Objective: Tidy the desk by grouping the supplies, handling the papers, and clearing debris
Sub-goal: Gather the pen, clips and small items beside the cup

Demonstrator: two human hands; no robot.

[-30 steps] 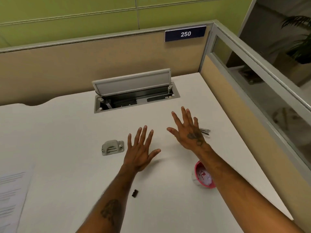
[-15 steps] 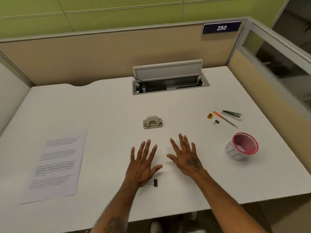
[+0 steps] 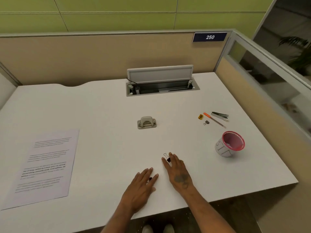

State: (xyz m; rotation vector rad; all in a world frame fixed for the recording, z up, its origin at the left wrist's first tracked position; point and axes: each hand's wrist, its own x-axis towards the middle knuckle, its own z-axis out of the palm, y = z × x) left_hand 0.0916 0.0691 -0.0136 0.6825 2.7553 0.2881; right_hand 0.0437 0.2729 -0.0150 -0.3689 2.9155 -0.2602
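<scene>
My left hand lies flat on the white desk near its front edge, and a small black binder clip shows between its fingers. My right hand rests flat beside it, fingertips touching a second black binder clip with wire handles. A printed paper sheet lies at the left. A grey hole punch sits mid-desk. At the right are a yellow sharpener, an orange-tipped pen, a third binder clip, staple strips and a tipped pink mesh cup.
An open cable hatch is set into the desk at the back. Beige partition walls close the back and right sides, with glass on the right. The desk's front edge is just below my wrists; shoes show on the floor beneath.
My view pulled back and swung left, showing the whole desk. Both hands dropped from raised and spread to flat on the desk, the left over one binder clip, the right touching another.
</scene>
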